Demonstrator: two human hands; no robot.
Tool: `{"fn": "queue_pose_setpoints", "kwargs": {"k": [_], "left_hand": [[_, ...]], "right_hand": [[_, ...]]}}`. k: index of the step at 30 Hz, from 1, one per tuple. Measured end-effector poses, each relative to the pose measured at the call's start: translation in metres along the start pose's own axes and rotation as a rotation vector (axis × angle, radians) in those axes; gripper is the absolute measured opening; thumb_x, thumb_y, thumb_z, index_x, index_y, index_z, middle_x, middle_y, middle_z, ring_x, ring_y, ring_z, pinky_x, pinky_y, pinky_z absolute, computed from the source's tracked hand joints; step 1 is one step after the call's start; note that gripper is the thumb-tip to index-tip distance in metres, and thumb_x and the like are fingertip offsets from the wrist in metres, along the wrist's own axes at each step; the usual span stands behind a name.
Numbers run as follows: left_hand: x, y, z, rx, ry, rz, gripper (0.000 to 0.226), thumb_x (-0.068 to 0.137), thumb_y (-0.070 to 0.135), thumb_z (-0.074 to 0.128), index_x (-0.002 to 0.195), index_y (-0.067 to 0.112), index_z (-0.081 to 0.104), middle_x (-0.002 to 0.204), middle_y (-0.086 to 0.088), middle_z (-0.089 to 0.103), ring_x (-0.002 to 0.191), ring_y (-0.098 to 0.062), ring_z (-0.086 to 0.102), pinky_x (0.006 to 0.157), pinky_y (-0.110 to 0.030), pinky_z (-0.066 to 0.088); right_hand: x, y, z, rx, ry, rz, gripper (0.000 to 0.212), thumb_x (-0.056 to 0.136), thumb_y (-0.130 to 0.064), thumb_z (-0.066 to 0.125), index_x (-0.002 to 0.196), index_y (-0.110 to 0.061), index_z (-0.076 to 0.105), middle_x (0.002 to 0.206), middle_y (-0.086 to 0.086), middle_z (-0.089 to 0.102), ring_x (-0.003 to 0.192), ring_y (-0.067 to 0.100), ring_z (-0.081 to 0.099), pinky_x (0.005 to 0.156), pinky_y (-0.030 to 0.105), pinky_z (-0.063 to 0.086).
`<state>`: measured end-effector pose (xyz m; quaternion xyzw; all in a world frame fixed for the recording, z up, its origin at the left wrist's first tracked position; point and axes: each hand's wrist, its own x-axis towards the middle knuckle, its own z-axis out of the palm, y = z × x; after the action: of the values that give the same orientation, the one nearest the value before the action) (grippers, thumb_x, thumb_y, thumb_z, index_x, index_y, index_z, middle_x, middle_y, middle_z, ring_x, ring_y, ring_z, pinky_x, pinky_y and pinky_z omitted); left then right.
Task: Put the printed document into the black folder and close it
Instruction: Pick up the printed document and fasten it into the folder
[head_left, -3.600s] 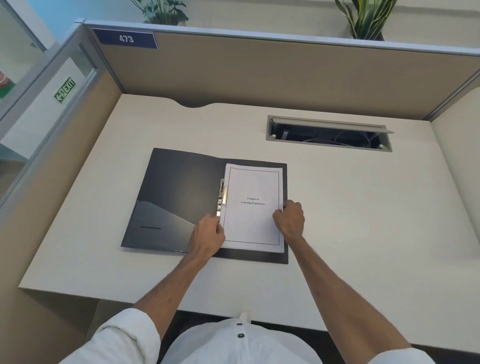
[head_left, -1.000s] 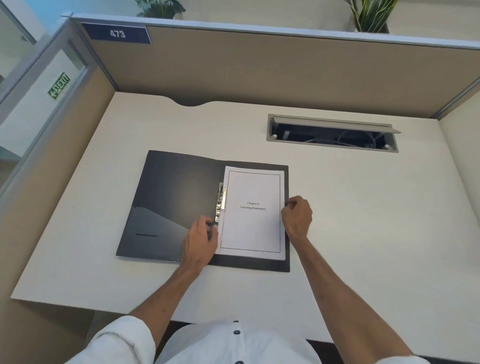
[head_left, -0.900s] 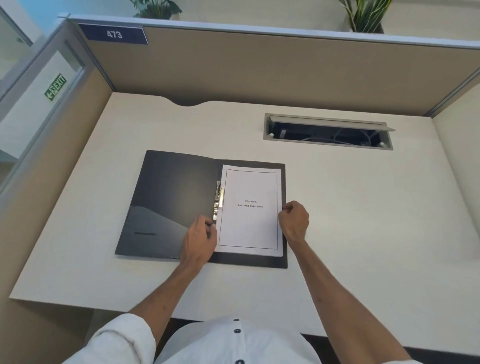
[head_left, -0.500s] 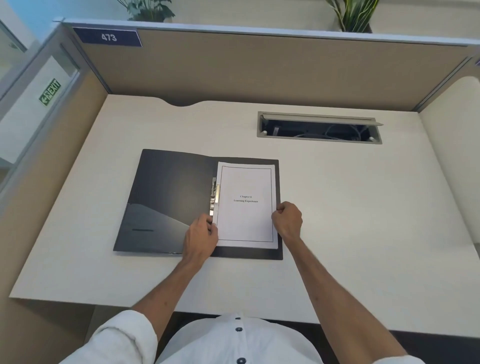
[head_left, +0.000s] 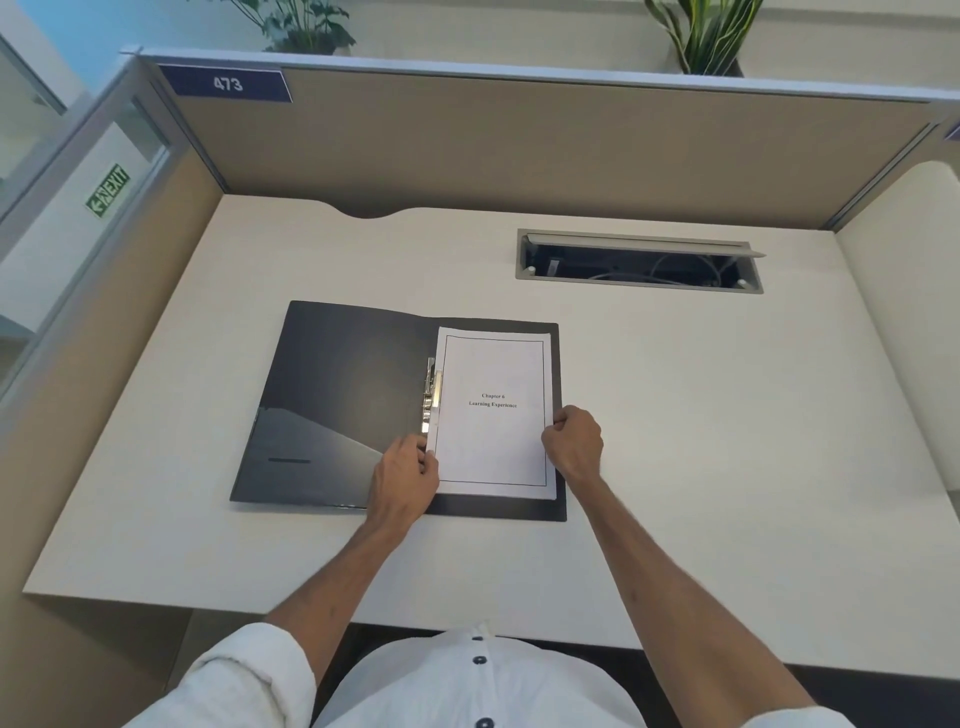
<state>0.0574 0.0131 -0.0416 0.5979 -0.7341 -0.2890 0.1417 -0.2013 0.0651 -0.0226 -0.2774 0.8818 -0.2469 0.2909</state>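
Note:
The black folder (head_left: 337, 395) lies open and flat on the desk. A white printed document (head_left: 493, 415) headed "Chapter 6" rests on the folder's right half, beside the metal clip (head_left: 431, 395) at the spine. My left hand (head_left: 405, 475) pinches the document's lower left edge near the clip. Curled into a fist, my right hand (head_left: 574, 441) grips the document's right edge. The fingertips of both hands are hidden under or against the paper.
The pale desk (head_left: 727, 441) sits inside tan cubicle walls (head_left: 519, 145). An open cable tray (head_left: 639, 260) is sunk into the desktop behind and right of the folder. Plants stand above the partition. The desk's front edge is near my body.
Both hands stay at the document's edges; my right hand has slid a little down the right edge. The folder remains open. The camera view has shifted slightly.

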Motion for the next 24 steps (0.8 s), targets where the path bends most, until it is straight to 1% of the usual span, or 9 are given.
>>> {"fn": "queue_pose_setpoints", "kwargs": {"k": [3, 7, 9, 12, 14, 16, 17, 19, 24], "left_hand": [[0.001, 0.000, -0.003, 0.016, 0.010, 0.001, 0.007, 0.102, 0.018, 0.061, 0.100, 0.016, 0.067, 0.091, 0.002, 0.067, 0.080, -0.022, 0.064, 0.076, -0.042, 0.058], [0.006, -0.003, -0.010, 0.013, 0.066, 0.018, 0.010, 0.107, 0.021, 0.059, 0.104, 0.017, 0.067, 0.096, 0.002, 0.068, 0.082, -0.021, 0.066, 0.072, -0.037, 0.059], [0.011, -0.003, -0.015, 0.020, 0.102, 0.058, 0.009, 0.108, 0.021, 0.058, 0.111, 0.017, 0.066, 0.102, 0.001, 0.069, 0.086, -0.019, 0.066, 0.073, -0.034, 0.057], [0.024, -0.005, -0.020, 0.090, 0.119, 0.113, 0.018, 0.106, 0.022, 0.060, 0.123, 0.018, 0.064, 0.116, -0.001, 0.068, 0.101, -0.019, 0.063, 0.080, -0.037, 0.060], [0.034, -0.005, -0.023, 0.121, 0.116, 0.134, 0.025, 0.105, 0.024, 0.062, 0.130, 0.017, 0.063, 0.124, -0.003, 0.068, 0.109, -0.021, 0.062, 0.086, -0.042, 0.062], [0.043, -0.002, -0.027, 0.137, 0.114, 0.156, 0.030, 0.105, 0.023, 0.062, 0.133, 0.016, 0.063, 0.128, -0.004, 0.067, 0.113, -0.023, 0.062, 0.089, -0.043, 0.062], [0.047, 0.000, -0.028, 0.145, 0.115, 0.169, 0.030, 0.105, 0.023, 0.062, 0.134, 0.016, 0.063, 0.129, -0.005, 0.066, 0.113, -0.023, 0.062, 0.090, -0.043, 0.062], [0.055, 0.003, -0.031, 0.153, 0.114, 0.187, 0.031, 0.104, 0.022, 0.062, 0.134, 0.015, 0.063, 0.130, -0.006, 0.066, 0.114, -0.024, 0.062, 0.089, -0.043, 0.062], [0.071, 0.004, -0.035, 0.188, 0.107, 0.220, 0.034, 0.103, 0.020, 0.063, 0.136, 0.013, 0.063, 0.130, -0.008, 0.066, 0.113, -0.024, 0.062, 0.087, -0.040, 0.061]], "right_hand": [[0.000, -0.001, -0.003, -0.011, 0.000, 0.003, 0.018, 0.081, 0.001, 0.053, 0.093, 0.002, 0.066, 0.099, 0.018, 0.070, 0.078, 0.033, 0.060, 0.061, 0.034, 0.040], [-0.005, -0.005, -0.005, -0.018, 0.085, -0.071, 0.017, 0.090, -0.007, 0.056, 0.105, -0.006, 0.064, 0.111, 0.007, 0.058, 0.097, 0.033, 0.063, 0.074, 0.036, 0.046], [-0.005, -0.008, -0.001, -0.079, 0.079, -0.201, 0.030, 0.093, -0.012, 0.060, 0.122, -0.009, 0.065, 0.122, 0.006, 0.057, 0.112, 0.029, 0.060, 0.080, 0.039, 0.051], [-0.002, -0.018, 0.005, -0.220, -0.031, -0.433, 0.054, 0.095, -0.019, 0.065, 0.148, -0.016, 0.055, 0.147, 0.004, 0.052, 0.133, 0.026, 0.052, 0.092, 0.045, 0.058], [0.001, -0.028, 0.011, -0.342, -0.138, -0.544, 0.066, 0.097, -0.022, 0.066, 0.159, -0.020, 0.044, 0.162, 0.006, 0.042, 0.146, 0.028, 0.042, 0.107, 0.051, 0.053], [0.004, -0.036, 0.018, -0.458, -0.230, -0.605, 0.075, 0.100, -0.028, 0.067, 0.166, -0.023, 0.032, 0.175, 0.006, 0.026, 0.158, 0.030, 0.028, 0.123, 0.053, 0.039], [0.005, -0.039, 0.021, -0.501, -0.257, -0.625, 0.078, 0.101, -0.031, 0.067, 0.168, -0.024, 0.028, 0.178, 0.006, 0.018, 0.162, 0.030, 0.022, 0.126, 0.052, 0.031], [0.009, -0.042, 0.027, -0.553, -0.283, -0.659, 0.079, 0.103, -0.034, 0.065, 0.169, -0.025, 0.024, 0.180, 0.006, 0.010, 0.165, 0.030, 0.016, 0.129, 0.051, 0.024], [0.016, -0.046, 0.038, -0.598, -0.308, -0.656, 0.080, 0.104, -0.041, 0.063, 0.170, -0.025, 0.019, 0.181, 0.005, 0.002, 0.167, 0.029, 0.010, 0.133, 0.051, 0.018]]}}
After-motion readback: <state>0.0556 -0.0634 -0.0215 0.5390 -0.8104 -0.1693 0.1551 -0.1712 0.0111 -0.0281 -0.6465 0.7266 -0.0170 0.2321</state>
